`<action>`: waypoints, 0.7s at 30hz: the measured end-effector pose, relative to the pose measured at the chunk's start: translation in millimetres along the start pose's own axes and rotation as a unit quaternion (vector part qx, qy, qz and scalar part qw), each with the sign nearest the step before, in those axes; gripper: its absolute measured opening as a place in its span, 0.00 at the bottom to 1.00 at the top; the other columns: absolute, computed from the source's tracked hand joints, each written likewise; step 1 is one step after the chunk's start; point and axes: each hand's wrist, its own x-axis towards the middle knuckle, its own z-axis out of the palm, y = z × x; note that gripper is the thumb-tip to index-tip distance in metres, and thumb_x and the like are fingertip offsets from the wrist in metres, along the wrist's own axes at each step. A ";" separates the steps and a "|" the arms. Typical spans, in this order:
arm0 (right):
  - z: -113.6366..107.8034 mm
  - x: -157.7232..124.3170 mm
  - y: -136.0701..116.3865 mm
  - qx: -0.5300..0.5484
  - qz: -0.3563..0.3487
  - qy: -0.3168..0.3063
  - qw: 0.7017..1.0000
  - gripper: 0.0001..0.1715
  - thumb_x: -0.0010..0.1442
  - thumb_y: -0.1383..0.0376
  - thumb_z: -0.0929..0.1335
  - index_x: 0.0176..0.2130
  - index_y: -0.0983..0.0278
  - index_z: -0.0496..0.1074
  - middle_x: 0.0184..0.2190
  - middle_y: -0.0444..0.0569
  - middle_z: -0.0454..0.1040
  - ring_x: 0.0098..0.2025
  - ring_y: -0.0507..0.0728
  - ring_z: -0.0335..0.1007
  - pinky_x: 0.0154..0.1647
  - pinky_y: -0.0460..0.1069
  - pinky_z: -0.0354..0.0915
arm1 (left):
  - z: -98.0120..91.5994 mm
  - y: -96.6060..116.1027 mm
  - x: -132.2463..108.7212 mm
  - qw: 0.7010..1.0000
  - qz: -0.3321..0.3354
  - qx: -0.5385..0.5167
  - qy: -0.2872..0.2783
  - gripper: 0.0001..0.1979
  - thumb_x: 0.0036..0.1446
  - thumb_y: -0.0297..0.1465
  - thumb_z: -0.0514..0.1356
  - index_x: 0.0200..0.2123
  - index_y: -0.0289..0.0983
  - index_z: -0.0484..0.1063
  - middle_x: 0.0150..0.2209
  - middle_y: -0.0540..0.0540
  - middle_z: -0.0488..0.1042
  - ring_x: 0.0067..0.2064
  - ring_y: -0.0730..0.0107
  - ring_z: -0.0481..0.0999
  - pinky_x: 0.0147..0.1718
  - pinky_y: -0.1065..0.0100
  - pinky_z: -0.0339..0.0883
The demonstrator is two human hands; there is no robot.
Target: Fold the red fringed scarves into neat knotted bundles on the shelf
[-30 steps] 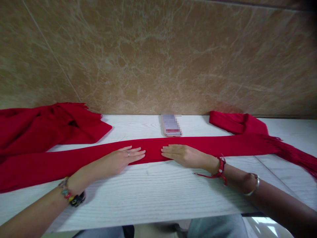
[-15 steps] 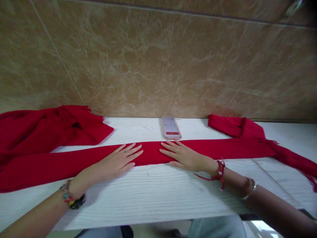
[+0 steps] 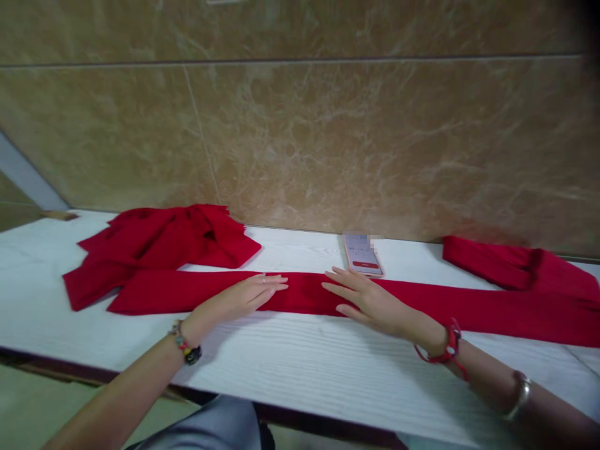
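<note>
A long red scarf [image 3: 159, 292] lies stretched flat across the white table [image 3: 300, 369], running from left to right. My left hand [image 3: 244, 297] rests flat on its middle, fingers stretched out, a ring on one finger and a bead bracelet at the wrist. My right hand [image 3: 370, 300] lies flat on the scarf just to the right, fingers spread, a red cord bracelet at the wrist. The two hands are a short gap apart. Neither hand holds anything.
A crumpled red scarf [image 3: 169, 237] sits at the back left, a folded red one [image 3: 510, 265] at the back right. A phone [image 3: 362, 255] lies by the marble wall [image 3: 328, 137], just beyond my right hand. The table's near edge runs along the bottom.
The view has swung left, showing the scarf's left end and the table's left part. Both hands remain flat on the scarf's middle; the right hand's fingers spread apart.
</note>
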 end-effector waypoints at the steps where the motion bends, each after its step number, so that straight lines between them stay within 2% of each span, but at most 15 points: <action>1: 5.0 15.7 -9.4 -0.001 -0.012 0.001 1.000 0.26 0.62 0.59 0.58 0.58 0.63 0.56 0.59 0.56 0.55 0.61 0.61 0.44 0.59 0.62 0.46 | -0.5 0.0 -1.4 1.000 -0.012 0.002 0.027 0.19 0.63 0.31 0.41 0.53 0.35 0.62 0.55 0.46 0.63 0.57 0.75 0.59 0.56 0.68 0.52; 3: 15.5 45.2 -26.4 0.006 -0.037 -0.006 0.999 0.28 0.62 0.57 0.57 0.59 0.64 0.53 0.59 0.57 0.53 0.61 0.60 0.44 0.59 0.61 0.47 | -1.2 -3.3 -8.5 0.997 -0.033 0.023 0.069 0.19 0.63 0.31 0.42 0.51 0.32 0.63 0.54 0.43 0.64 0.56 0.74 0.61 0.55 0.69 0.53; 5: 25.5 66.3 -37.5 0.017 -0.061 -0.027 0.998 0.29 0.62 0.56 0.56 0.59 0.64 0.52 0.60 0.56 0.52 0.61 0.60 0.45 0.59 0.61 0.48 | -3.2 -11.7 -24.1 0.993 -0.062 0.059 0.082 0.19 0.63 0.32 0.42 0.52 0.32 0.63 0.55 0.42 0.64 0.56 0.72 0.60 0.55 0.67 0.53; 7: 33.7 76.0 -41.4 0.022 -0.073 -0.051 0.996 0.29 0.62 0.56 0.55 0.59 0.64 0.52 0.60 0.55 0.52 0.61 0.60 0.44 0.59 0.61 0.46 | -7.6 -24.7 -48.8 0.990 -0.090 0.093 0.060 0.19 0.63 0.33 0.43 0.54 0.35 0.60 0.57 0.42 0.60 0.58 0.70 0.58 0.56 0.65 0.53; 10: 41.0 75.7 -38.7 0.028 -0.078 -0.065 0.994 0.29 0.63 0.55 0.54 0.60 0.63 0.50 0.60 0.54 0.50 0.62 0.60 0.42 0.60 0.62 0.44 | -17.5 -48.3 -94.5 0.987 -0.103 0.127 -0.006 0.22 0.61 0.37 0.46 0.58 0.40 0.53 0.60 0.44 0.54 0.60 0.66 0.53 0.56 0.62 0.51; 13: 44.0 72.7 -34.7 0.036 -0.081 -0.066 0.994 0.31 0.62 0.53 0.55 0.60 0.63 0.50 0.61 0.54 0.49 0.62 0.59 0.41 0.60 0.61 0.44 | -25.3 -68.6 -129.1 0.977 -0.136 0.159 -0.030 0.27 0.58 0.42 0.50 0.59 0.39 0.51 0.60 0.42 0.54 0.60 0.63 0.54 0.56 0.60 0.51; 16: 45.4 72.8 -33.9 0.036 -0.086 -0.063 0.994 0.29 0.62 0.55 0.56 0.60 0.62 0.51 0.60 0.54 0.50 0.62 0.60 0.42 0.60 0.61 0.44 | -26.6 -81.1 -140.6 0.967 -0.150 0.204 -0.026 0.25 0.59 0.40 0.49 0.57 0.36 0.55 0.59 0.41 0.56 0.58 0.64 0.57 0.55 0.62 0.53; 21: 42.0 68.6 -34.6 0.038 -0.095 -0.076 0.992 0.26 0.63 0.60 0.54 0.60 0.61 0.52 0.61 0.52 0.50 0.62 0.60 0.40 0.60 0.61 0.44 | -22.7 -83.5 -146.5 0.964 -0.074 0.254 -0.025 0.19 0.62 0.33 0.45 0.53 0.36 0.62 0.55 0.44 0.64 0.56 0.67 0.61 0.55 0.64 0.54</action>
